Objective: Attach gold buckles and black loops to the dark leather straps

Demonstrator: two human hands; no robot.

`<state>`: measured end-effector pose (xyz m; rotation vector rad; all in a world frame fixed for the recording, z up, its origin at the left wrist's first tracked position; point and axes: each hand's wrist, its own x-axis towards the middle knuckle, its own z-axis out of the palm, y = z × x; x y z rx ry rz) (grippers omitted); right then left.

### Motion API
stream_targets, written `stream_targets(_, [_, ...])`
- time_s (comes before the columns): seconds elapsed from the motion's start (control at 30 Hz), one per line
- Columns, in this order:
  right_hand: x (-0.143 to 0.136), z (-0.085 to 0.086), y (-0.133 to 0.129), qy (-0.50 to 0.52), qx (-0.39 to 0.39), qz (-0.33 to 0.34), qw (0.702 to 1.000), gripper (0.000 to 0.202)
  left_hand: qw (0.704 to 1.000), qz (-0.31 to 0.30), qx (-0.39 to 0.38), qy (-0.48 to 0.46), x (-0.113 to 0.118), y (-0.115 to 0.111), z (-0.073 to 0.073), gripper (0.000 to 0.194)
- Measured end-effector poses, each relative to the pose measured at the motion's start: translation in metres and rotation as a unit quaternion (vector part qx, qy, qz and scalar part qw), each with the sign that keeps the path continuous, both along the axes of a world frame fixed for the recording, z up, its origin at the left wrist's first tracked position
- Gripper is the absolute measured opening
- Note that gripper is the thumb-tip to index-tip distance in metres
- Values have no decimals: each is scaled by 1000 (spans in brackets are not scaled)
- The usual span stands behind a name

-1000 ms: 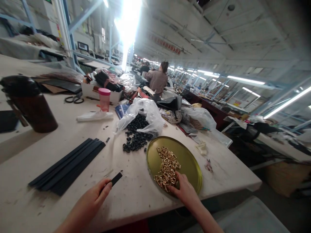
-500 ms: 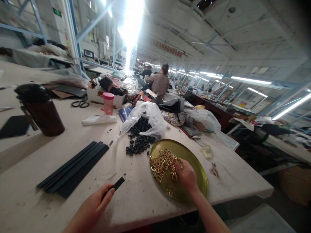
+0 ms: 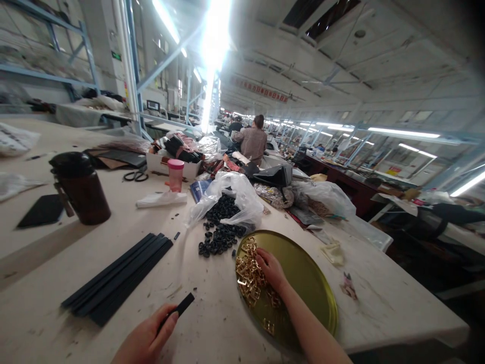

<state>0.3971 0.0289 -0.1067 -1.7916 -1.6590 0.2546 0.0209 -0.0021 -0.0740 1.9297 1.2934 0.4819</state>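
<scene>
My left hand (image 3: 155,331) is closed round a narrow black strap (image 3: 185,304), whose end sticks out past thumb and fingers. My right hand (image 3: 272,270) reaches over a round gold-coloured tray (image 3: 310,283), its fingers curled into a heap of small gold metal buckles (image 3: 248,278). The fingertips are partly hidden among the buckles. One or two buckles (image 3: 269,326) lie apart near the tray's front. Left of my hands, more long black straps (image 3: 117,278) lie in a stack on the table. Small black loops (image 3: 215,237) spill from a clear plastic bag (image 3: 242,189) behind the tray.
On the left stand a dark brown jug (image 3: 85,194) and a flat black object (image 3: 41,211). Scissors (image 3: 135,176), a pink-lidded cup (image 3: 176,177) and folded white paper (image 3: 161,199) lie farther back. Bags and scraps pile up behind. A person (image 3: 253,140) sits beyond.
My right hand has moved left across the tray, deeper into the buckles, and the heap is bunched nearer the left rim. My left hand still holds the strap. The view has tilted up slightly.
</scene>
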Motion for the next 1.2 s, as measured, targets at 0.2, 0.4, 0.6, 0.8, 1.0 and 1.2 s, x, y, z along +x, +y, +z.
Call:
stream_targets(0.2, [-30,12,-18,-3,-8,20,1000,38,1000,10,-8,-29,1,-3,3,33])
stream_targets(0.4, [-34,37,-23,-39,-24,-22,999,28,998,-15,-34,-41,-1,-4,7,32])
stream_targets(0.6, [-51,45,1,-48,-82,-39,995,4,998,-8,-31,-50,0,-4,12,30])
stream_targets(0.8, [-77,66,-14,-11,-64,-6,998,8,996,13,-49,-73,0,-10,24,28])
stream_targets(1.0, [-159,71,-52,125,-97,161,974,9,994,0,-15,-107,8,-16,56,26])
stream_targets(1.2, [-223,51,-69,227,-81,233,942,4,999,-1,17,-38,-4,-26,56,17])
